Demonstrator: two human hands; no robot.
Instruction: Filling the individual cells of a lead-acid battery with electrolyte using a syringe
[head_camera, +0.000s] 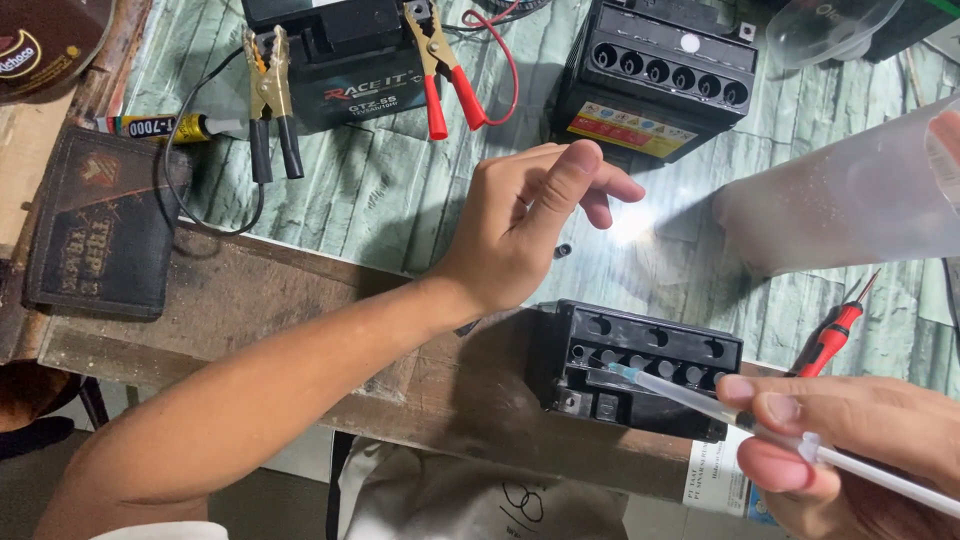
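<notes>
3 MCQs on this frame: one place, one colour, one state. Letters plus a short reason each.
1. Where is the syringe tip?
A. over the fill holes of the near battery
B. on the red-handled clamp
C. inside the clear plastic cup

2. What colour are the handles of the clamp at top left?
A. red
B. black
C. white

3. What is the left hand doing?
A. gripping a battery
B. held above the table, holding nothing
C. holding the syringe

Answers:
1. A, the tip sits over the row of holes on the battery top.
2. B, black sleeves below the brass jaws.
3. B, fingers loosely curled and empty; the right hand holds the syringe.
</notes>
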